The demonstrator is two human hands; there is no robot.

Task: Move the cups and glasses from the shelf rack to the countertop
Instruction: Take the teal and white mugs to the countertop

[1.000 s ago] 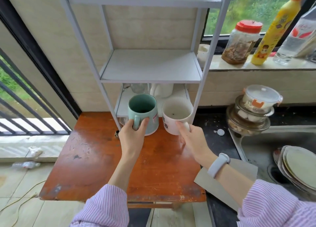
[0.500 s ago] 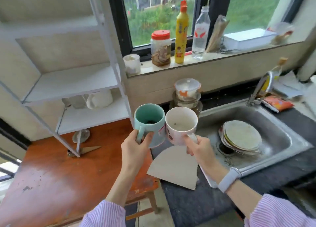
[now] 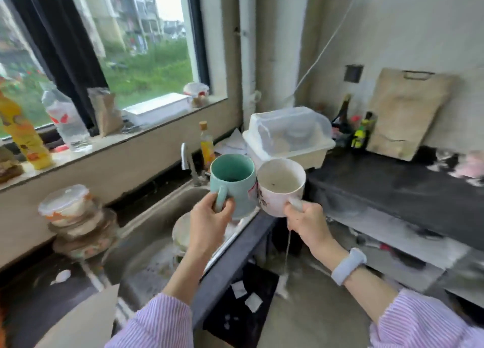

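My left hand [image 3: 209, 224] grips the handle of a teal mug [image 3: 233, 182], held upright in the air over the right end of the sink. Beside it, touching, is a white mug [image 3: 281, 188] with a floral print, held by its handle in my right hand [image 3: 307, 222]. A thin stream of liquid drips down from under my right hand toward the floor. Both mugs hang just left of the dark countertop [image 3: 392, 188] on the right. The shelf rack is out of view.
A steel sink [image 3: 157, 232] with plates and a tap [image 3: 187, 161] lies below left. A white dish box with a clear lid [image 3: 288, 135], bottles and a cutting board [image 3: 406, 112] stand at the counter's back. Stacked lidded bowls [image 3: 76, 222] sit left of the sink.
Both hands have carried the mugs away from the rack and the wooden table, swinging right past the sink toward the dark countertop. The view has turned right with them.
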